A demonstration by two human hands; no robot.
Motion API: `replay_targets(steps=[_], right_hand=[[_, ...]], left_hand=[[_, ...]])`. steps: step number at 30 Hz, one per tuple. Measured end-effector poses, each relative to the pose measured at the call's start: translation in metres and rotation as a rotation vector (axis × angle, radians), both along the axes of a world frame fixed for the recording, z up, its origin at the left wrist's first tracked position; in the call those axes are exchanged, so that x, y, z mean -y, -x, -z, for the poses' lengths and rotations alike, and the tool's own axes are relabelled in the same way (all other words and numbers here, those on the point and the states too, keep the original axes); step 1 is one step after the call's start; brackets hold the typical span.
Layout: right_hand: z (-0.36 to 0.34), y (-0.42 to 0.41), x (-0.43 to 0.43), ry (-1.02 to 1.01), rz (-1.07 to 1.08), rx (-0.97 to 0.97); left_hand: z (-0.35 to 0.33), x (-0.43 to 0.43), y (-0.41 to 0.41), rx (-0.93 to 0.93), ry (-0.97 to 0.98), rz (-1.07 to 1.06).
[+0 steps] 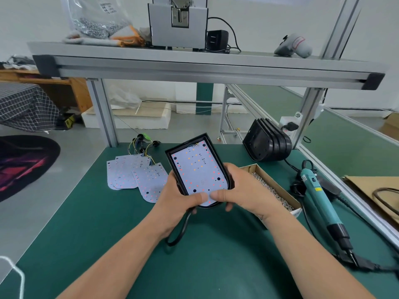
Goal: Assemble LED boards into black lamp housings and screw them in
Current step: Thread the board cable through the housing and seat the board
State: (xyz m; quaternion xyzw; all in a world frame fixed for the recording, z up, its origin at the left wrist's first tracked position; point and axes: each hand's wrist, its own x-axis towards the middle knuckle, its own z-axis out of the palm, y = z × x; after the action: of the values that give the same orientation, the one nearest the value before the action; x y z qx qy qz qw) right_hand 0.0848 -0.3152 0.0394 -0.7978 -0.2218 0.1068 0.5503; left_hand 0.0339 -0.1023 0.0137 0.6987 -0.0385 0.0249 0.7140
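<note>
A black lamp housing (172, 152) is held tilted above the green table, with a white LED board (195, 171) lying inside it. My left hand (176, 196) grips the housing's near left side, thumb pressing on the board's lower edge. My right hand (239, 190) grips the near right side, its thumb also on the board. A black cable (180, 230) hangs from the housing onto the table. Several loose LED boards (133, 174) with coloured wires lie on the table to the left.
A cardboard box of screws (273, 190) sits just right of my right hand. A teal electric screwdriver (319, 198) lies further right with its cord. A stack of black housings (267, 143) stands at the back right. An aluminium shelf frame (194, 65) spans overhead.
</note>
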Motion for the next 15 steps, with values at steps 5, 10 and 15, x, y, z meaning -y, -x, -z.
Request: replay_targets(steps=[5,10,15], right_hand=[[0.0011,-0.0005,0.002,0.004,0.014,0.002],[0.0028,-0.0011,-0.0018,-0.031,0.005,-0.014],[0.0055,-0.0014,0.0019,-0.1,-0.061,-0.081]], left_hand=[[0.0019,0.0026,0.0002,-0.021,-0.006,-0.031],[0.0024,0.0009,0.0007,-0.039,0.044,-0.006],[0.0048,-0.0013,0.0019,-0.03,0.107,0.013]])
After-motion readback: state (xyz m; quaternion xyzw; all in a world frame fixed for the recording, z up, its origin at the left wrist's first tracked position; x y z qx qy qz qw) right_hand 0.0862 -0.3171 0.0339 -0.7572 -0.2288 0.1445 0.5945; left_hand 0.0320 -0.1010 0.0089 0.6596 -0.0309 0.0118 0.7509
